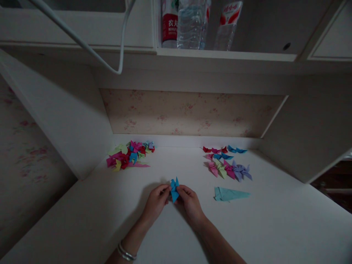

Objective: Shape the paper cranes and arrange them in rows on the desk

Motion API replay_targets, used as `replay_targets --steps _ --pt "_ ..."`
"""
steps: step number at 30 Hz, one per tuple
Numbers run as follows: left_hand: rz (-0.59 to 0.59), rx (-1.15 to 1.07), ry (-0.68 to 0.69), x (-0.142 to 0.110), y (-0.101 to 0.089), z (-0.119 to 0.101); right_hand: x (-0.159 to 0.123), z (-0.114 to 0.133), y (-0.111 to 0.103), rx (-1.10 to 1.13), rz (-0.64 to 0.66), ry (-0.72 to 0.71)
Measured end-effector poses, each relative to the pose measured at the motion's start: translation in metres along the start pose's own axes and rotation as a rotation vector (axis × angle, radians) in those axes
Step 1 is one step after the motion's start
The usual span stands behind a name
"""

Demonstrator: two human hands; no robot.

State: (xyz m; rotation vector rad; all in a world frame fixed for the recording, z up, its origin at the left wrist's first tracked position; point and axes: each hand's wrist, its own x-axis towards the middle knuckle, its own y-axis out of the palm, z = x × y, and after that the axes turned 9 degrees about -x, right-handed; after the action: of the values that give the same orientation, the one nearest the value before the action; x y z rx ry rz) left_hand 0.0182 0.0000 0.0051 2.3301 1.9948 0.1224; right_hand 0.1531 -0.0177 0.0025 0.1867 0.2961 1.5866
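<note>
Between my hands, just above the white tabletop (pixel 176 234), is a small folded blue origami piece (pixel 174 190) with pointed ends. My left hand (pixel 157 201) pinches its left edge between thumb and fingers. On the other side, the thumb and fingers of my right hand (pixel 190 203) grip its right edge. The undersides of the paper and some fingertips are hidden. To the right of my right hand lies a flat, pale teal folded paper (pixel 231 194) that narrows to a point.
A heap of colourful folded papers (pixel 129 156) sits at the back left. Rows of origami pieces (pixel 228 168) lie at the back right. Overhead, a shelf (pixel 225 55) holds plastic bottles (pixel 191 27), and a white cable-like tube (pixel 90 49) hangs at the upper left.
</note>
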Motion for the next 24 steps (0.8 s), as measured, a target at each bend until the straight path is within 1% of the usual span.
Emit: replay_targets --steps 10,20,24 --pt "-0.009 0.015 -0.006 0.0016 -0.0009 0.0022 0.0011 -0.0005 -0.0008 -0.039 -0.007 -0.001" --pt "-0.028 -0.003 0.004 -0.0022 0.0013 -0.0031 0.0019 -0.0048 -0.0025 -0.036 -0.009 0.006" --pt "-0.037 0.009 -0.002 -0.0009 0.0008 -0.002 0.002 -0.0047 -0.0034 -0.041 -0.003 0.009"
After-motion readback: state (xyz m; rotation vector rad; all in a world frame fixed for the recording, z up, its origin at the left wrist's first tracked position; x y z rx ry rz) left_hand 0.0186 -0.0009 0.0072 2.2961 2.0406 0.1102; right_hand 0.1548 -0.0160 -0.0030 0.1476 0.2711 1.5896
